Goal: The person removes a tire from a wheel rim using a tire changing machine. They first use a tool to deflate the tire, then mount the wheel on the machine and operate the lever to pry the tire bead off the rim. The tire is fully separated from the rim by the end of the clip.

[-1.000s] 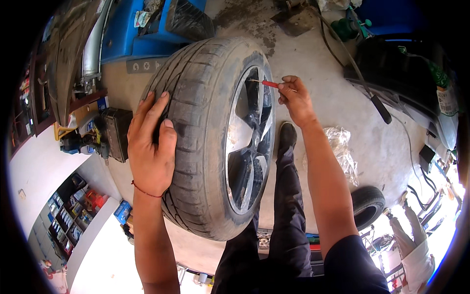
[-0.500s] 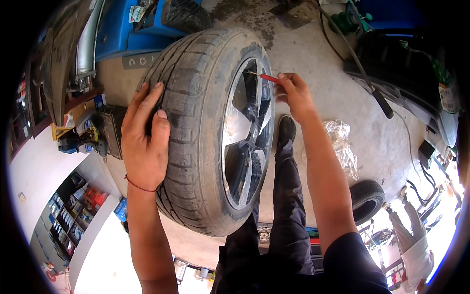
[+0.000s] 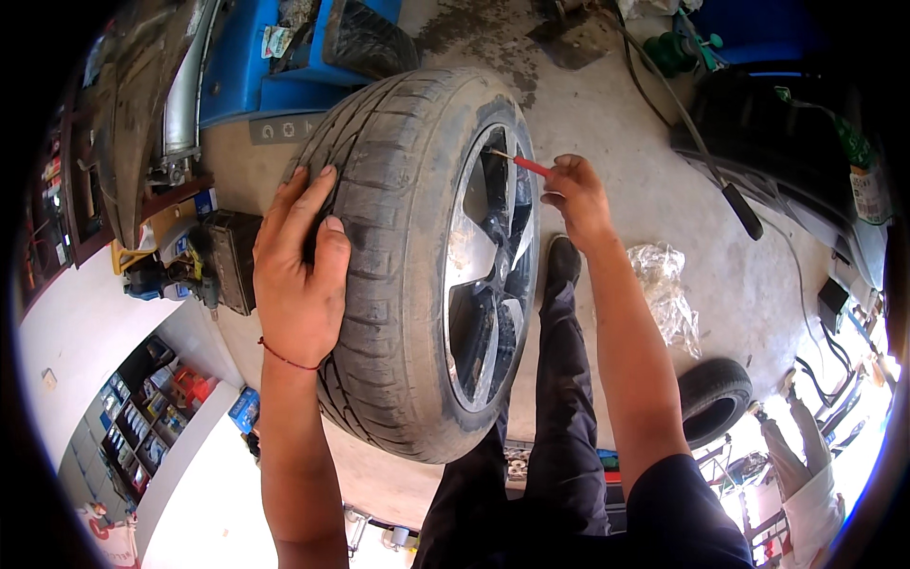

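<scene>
At the far side of the big wheel (image 3: 393,256), the right hand (image 3: 576,194) pinches a thin red tool (image 3: 533,167); it slants left and a little away, tip near the silver rim (image 3: 469,254); the left hand (image 3: 301,266) lies spread on the tread; the wheel is upright, spokes facing right; around are gray floor (image 3: 616,114), clear plastic (image 3: 666,294), another tire (image 3: 711,377).

Tyre (image 3: 408,284) = matt rubber w/ rough tread; wheel rim (image 3: 471,251) smooth shiny metal; wrap (image 3: 675,299) glossy, crinkly plas.
</scene>
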The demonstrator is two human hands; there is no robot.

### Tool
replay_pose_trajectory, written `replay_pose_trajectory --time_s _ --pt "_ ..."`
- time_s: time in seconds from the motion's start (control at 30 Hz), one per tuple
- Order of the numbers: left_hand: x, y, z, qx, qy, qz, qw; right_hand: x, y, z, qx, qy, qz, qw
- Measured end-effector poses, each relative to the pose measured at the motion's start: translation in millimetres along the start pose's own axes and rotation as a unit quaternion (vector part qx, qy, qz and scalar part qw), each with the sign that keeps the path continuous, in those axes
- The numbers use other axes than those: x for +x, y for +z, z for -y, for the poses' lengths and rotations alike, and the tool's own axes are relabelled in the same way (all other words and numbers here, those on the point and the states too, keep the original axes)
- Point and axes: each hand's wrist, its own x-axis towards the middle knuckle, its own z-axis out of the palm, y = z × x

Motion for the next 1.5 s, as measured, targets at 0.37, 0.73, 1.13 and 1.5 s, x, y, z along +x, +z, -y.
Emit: replay_pose_trajectory --time_s 0.37,0.73,1.13,1.5 --pt "-4 -4 -1 0.029 -0.003 0.002 1.000 7 4 14 0.007 -0.021 0.054 0.998" --pt "-23 -10 5 0.017 -0.014 0.004 1.000 5 6 57 -0.131 0.092 0.193 0.968" --pt "-32 -10 9 0.028 -0.011 -0.016 0.999 30 26 38 -0.472 -0.127 0.275 0.828" --pt "-35 -8 8 0.042 -0.013 -0.026 0.999 10 57 47 -0.631 -0.220 0.156 0.727"
